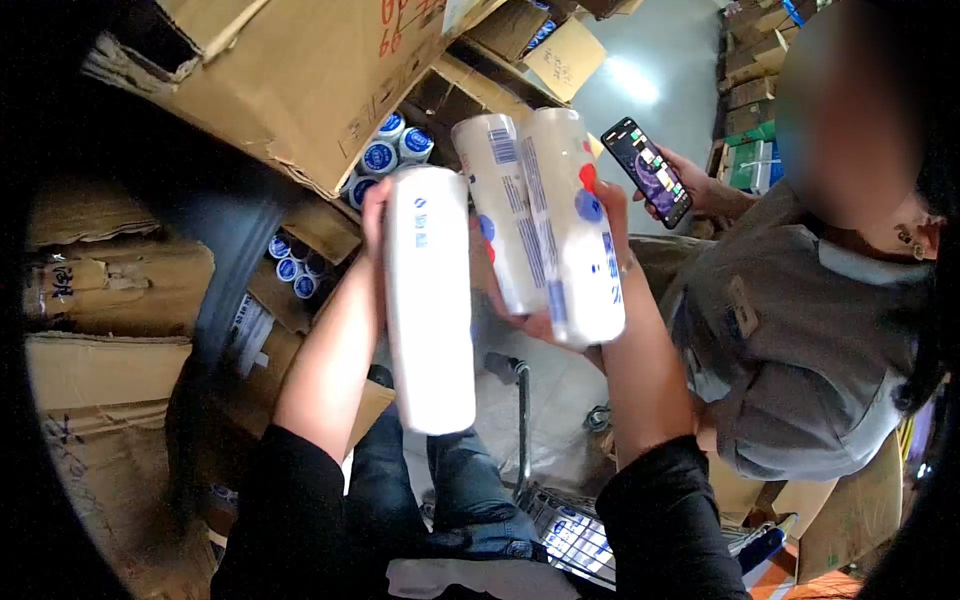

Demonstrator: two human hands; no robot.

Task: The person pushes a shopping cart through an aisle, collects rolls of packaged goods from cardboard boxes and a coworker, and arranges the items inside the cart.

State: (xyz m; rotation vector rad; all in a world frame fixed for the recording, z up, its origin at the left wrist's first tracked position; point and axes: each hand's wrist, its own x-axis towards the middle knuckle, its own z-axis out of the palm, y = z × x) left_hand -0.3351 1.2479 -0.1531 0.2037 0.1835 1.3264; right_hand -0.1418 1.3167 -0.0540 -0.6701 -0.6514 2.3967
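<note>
My left hand (375, 220) is closed on the side of a long white pack (432, 300) with small blue lettering, held upright in front of me. My right hand (612, 210) grips the side of a pair of white cylindrical packs (575, 240) with barcode, blue and red print; they stand close together and slightly tilted. Beneath the pair another hand (540, 325) shows in part, and it seems to belong to the person beside me. That person's other hand (682, 185) holds a lit phone (648, 172) behind the pair.
A large cardboard box (290, 85) fills the upper left. Round blue-and-white ends (380, 157) show in boxes below it. A person in a grey shirt (810, 340) stands close on my right. A metal cart (570, 545) is at my legs. More boxes (110, 290) stack at left.
</note>
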